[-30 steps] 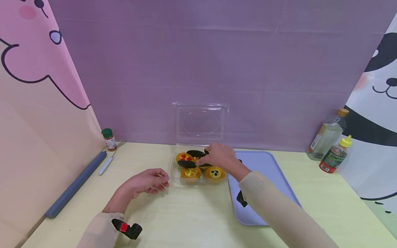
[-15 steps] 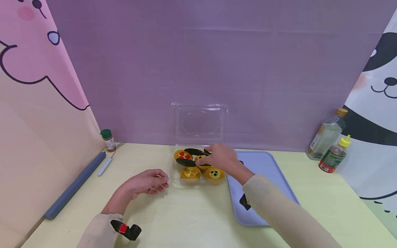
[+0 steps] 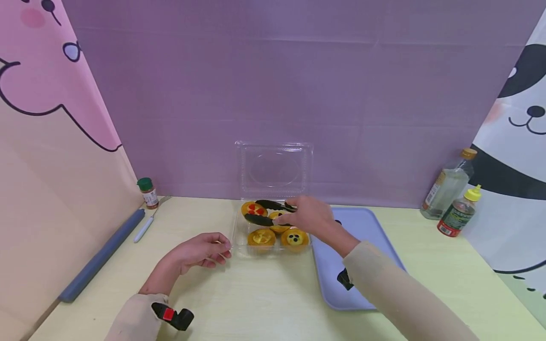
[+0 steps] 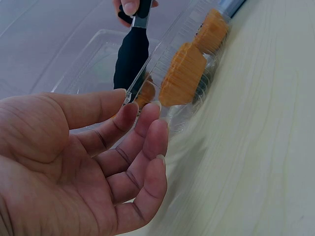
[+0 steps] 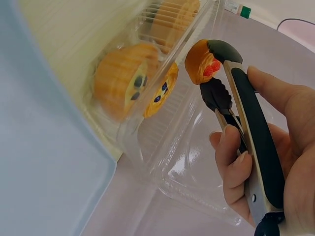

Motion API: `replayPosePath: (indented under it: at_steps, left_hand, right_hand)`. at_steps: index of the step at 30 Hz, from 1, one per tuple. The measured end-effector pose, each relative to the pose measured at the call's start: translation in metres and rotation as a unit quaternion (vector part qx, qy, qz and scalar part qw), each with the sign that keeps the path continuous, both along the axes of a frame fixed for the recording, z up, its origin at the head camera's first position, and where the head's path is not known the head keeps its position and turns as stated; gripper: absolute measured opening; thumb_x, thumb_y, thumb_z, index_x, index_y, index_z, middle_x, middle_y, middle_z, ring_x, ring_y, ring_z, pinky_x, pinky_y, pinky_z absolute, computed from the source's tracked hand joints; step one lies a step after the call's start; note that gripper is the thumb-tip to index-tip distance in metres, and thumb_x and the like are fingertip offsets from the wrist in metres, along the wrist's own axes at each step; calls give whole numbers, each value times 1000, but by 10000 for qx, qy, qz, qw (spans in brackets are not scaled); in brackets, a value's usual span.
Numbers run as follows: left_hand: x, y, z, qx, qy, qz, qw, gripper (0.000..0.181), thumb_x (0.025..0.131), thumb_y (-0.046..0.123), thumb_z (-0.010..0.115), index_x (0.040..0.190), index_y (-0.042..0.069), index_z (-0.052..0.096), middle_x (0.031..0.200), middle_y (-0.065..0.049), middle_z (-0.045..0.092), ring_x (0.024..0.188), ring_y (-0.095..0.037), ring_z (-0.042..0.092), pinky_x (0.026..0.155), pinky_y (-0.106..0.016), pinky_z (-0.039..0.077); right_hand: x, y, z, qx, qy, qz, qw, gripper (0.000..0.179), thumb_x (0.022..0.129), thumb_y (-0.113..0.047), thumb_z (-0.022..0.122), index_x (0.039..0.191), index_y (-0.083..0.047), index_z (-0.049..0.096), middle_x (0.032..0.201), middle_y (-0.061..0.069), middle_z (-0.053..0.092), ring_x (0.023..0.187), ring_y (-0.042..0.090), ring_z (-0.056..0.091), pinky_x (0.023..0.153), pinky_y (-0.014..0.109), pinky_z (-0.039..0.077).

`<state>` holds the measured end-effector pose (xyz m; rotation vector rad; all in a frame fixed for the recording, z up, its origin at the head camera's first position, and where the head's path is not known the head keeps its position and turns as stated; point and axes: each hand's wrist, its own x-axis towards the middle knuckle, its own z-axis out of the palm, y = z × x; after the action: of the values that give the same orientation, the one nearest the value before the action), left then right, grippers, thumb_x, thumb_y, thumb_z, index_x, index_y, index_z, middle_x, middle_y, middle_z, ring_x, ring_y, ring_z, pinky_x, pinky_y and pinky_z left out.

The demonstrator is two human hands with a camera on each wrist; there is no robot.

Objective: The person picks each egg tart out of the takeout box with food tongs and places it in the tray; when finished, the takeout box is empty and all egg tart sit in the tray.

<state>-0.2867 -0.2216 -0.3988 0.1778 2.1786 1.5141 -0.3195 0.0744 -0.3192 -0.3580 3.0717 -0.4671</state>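
My right hand grips a pair of black-tipped tongs. Between the tong heads sits a small tart with red fruit pieces, held over the back left of an open clear plastic clamshell box. Inside the box are a yellow-topped tart, a tart with dark berries and, partly hidden behind the tongs and right hand, another berry tart. With thumb and index fingertips, my left hand pinches the box's rim at its front left; the other fingers are loosely bent.
A light blue tray lies right of the box, partly under my right forearm. At the far left are a green-capped jar, a white-handled fork and a dark blue roll. Two bottles stand at the back right.
The tongs have lifted the red-fruit tart a little, and my right hand has shifted slightly rightward. More of the berry tart behind shows. My left hand stays at the rim.
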Motion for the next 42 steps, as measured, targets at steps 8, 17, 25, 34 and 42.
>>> replayPosePath:
  at_steps: [8, 17, 25, 34, 42]
  left_hand:
    - [-2, -1, 0, -3, -33, -10, 10000, 34, 102, 27, 58, 119, -2, 56, 104, -7, 68, 91, -19, 65, 78, -31, 53]
    - [1, 0, 1, 0, 27, -2, 10000, 31, 102, 26, 58, 118, -1, 56, 107, -10, 67, 91, -18, 65, 79, -33, 53]
    - [1, 1, 1, 10, 34, -22, 10000, 32, 102, 27, 58, 118, -2, 55, 106, -10, 67, 91, -19, 64, 79, -33, 53]
    - [1, 1, 2, 10, 37, -7, 10000, 32, 102, 26, 58, 118, -1, 56, 107, -11, 68, 91, -19, 65, 79, -34, 53]
    - [1, 1, 2, -2, -13, 41, 10000, 33, 102, 27, 58, 118, -1, 55, 105, -9, 68, 91, -19, 65, 78, -32, 53]
  right_hand:
    - [7, 15, 6, -71, 212, 17, 9997, 71, 82, -64, 71, 142, -28, 57, 84, 3, 74, 45, 12, 19, 43, 27, 18]
    - [15, 38, 21, -391, 313, 76, 9987, 75, 83, -64, 70, 145, -23, 54, 129, 7, 69, 66, 15, 55, 45, 27, 30]
    - [24, 75, 33, -500, 485, -110, 9975, 70, 85, -62, 69, 141, -22, 58, 104, 7, 72, 66, 18, 55, 47, 28, 32]
    - [36, 122, 30, -452, 790, -366, 9952, 76, 84, -65, 68, 144, -20, 56, 134, 12, 65, 94, 25, 62, 51, 29, 39]
    - [45, 157, 19, -283, 676, -583, 9956, 86, 82, -72, 65, 147, -18, 51, 145, 18, 56, 115, 37, 63, 50, 31, 42]
